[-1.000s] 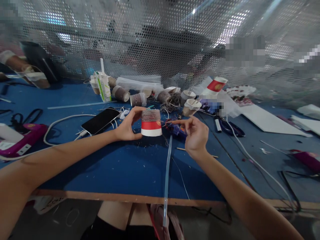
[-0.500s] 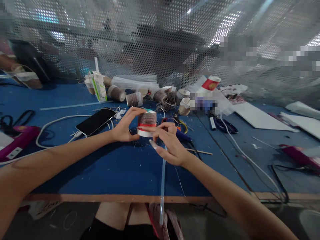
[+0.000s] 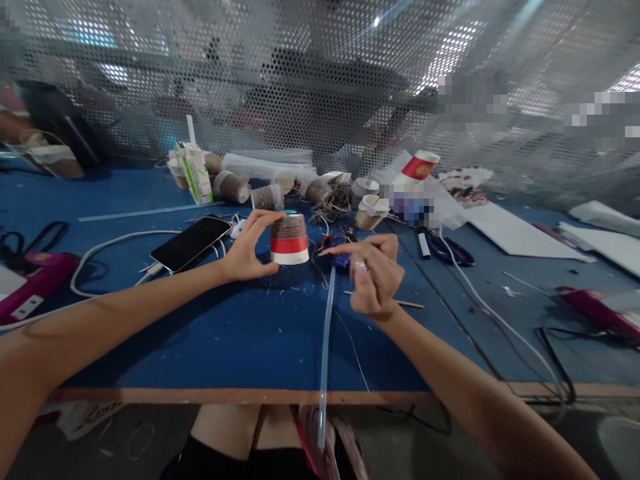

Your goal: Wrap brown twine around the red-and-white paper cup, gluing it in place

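The paper cup (image 3: 289, 239), upside down over the blue table (image 3: 225, 333), is pinched top and bottom by the left hand (image 3: 245, 257) so its string-wound side is not covered, while the right hand (image 3: 375, 277) is pinched shut beside it (on what cannot be told).

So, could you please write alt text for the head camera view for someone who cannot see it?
A person's left hand holds an upside-down red and white paper cup, wound with brown string, over a cluttered blue table. The right hand hovers beside it, half closed; a phone lies to the left.
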The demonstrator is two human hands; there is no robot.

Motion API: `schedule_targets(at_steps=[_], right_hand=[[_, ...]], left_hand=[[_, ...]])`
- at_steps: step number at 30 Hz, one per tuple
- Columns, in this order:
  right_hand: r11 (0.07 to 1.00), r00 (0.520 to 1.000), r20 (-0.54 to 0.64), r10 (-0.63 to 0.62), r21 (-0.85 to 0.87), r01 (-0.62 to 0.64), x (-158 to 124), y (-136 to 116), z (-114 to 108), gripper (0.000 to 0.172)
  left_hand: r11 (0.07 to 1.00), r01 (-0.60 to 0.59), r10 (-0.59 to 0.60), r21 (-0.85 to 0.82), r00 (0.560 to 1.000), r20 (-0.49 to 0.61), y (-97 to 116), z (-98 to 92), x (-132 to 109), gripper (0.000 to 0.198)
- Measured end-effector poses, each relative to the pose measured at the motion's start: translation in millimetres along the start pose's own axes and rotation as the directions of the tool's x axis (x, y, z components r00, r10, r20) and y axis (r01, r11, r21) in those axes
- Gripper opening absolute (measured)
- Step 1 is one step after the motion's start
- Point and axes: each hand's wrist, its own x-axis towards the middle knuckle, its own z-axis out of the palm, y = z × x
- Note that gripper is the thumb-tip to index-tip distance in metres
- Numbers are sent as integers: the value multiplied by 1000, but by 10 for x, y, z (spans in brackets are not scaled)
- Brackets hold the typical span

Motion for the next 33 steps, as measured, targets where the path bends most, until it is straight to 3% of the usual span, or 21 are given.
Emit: schedule_targets(at_steps=[3,5,7,10,13,17,20,22,24,28,30,33], right_hand=[[985,966,202,-161,-31,170,49,-120,30,18],[980,914,369,-168,-35,195,79,-196,72,19],[979,890,432,-143,-68,191,96,-233,114,30],[973,893,435,-117,-130,190,100,-228,141,42],[973,934,341,-106,-159,169,77,-193,114,38],[983,994,-19,-109,-153,105,4,-101,58,34],[980,955,-264,-133,-178,88,-24,-15,34,33],[973,931,-323,-171,-205,108,4,29,31,22],[971,934,-298,-196,-191,143,67,61,44,13],[963,961,-61,-270,-27,269,177,120,109,73],[962,960,64,-272,-13,274,173,151,139,96],[979,965,183,-189,-41,200,107,203,162,96]], left_hand=[[998,-15,12,66,999,45,24,3,-1,79],[996,-48,43,76,997,66,47,10,0,80],[994,-78,73,79,995,71,67,20,3,80],[993,-86,81,80,995,58,83,33,8,80],[994,-71,67,79,997,48,82,39,10,81],[995,-43,41,85,999,35,61,31,2,82],[997,-4,3,78,1000,19,31,21,-6,80],[999,25,-26,48,1000,3,6,21,-9,77],[998,37,-37,-42,999,-8,-18,33,-11,75],[950,8,-3,-312,1000,17,-26,81,-15,76],[923,-27,51,-385,997,52,-4,96,-17,77],[908,-72,131,-412,984,117,34,93,-18,80]])
